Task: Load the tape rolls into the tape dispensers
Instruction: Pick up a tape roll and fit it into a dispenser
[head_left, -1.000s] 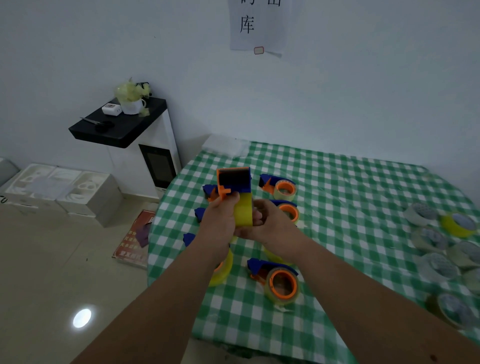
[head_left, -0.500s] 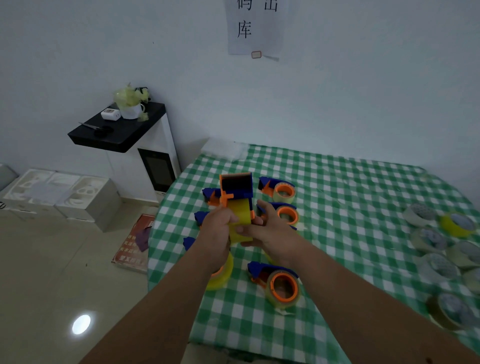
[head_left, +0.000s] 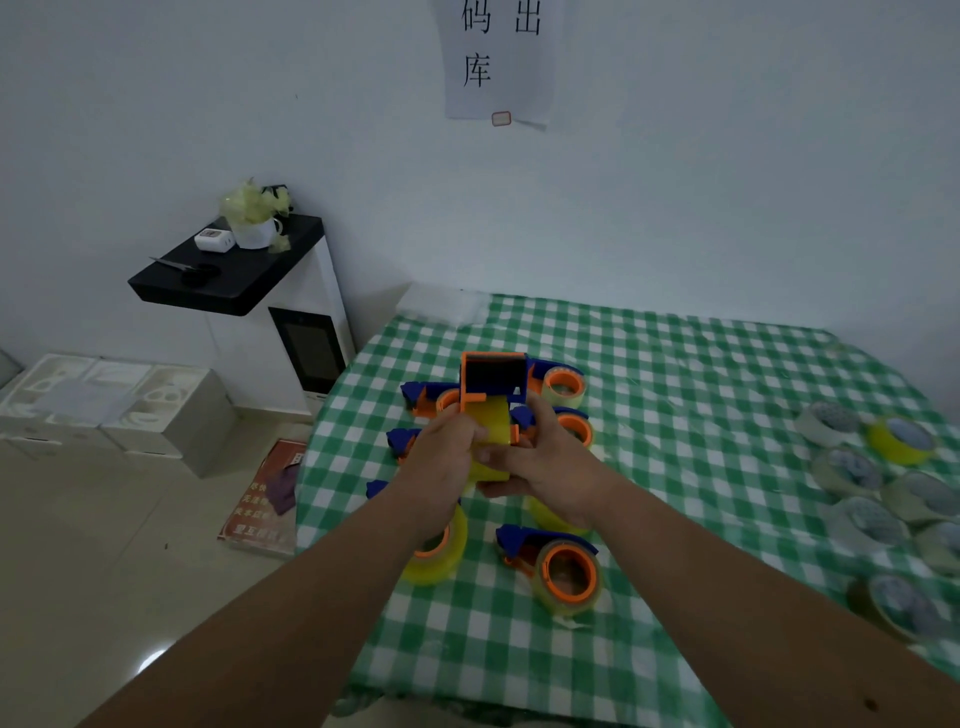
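Note:
Above the left part of the table, both hands hold one blue and orange tape dispenser (head_left: 493, 376) with a yellow tape roll (head_left: 491, 428) seated in it. My left hand (head_left: 441, 462) grips the roll from the left, thumb on its face. My right hand (head_left: 545, 467) cups the roll and dispenser from the right and below. Several loaded dispensers lie on the cloth beneath, one at the near side (head_left: 563, 569), another at the back (head_left: 558, 382). Loose tape rolls (head_left: 904, 441) lie along the table's right edge.
The table wears a green and white checked cloth (head_left: 701, 395). A white cabinet with a black top (head_left: 239, 275) stands left of the table against the wall. White boxes (head_left: 104, 400) and a red sheet (head_left: 270, 493) lie on the floor at the left.
The held dispenser and both hands have sunk slightly toward the table. My left thumb has shifted onto the roll's face, and my right hand has closed further around the roll.

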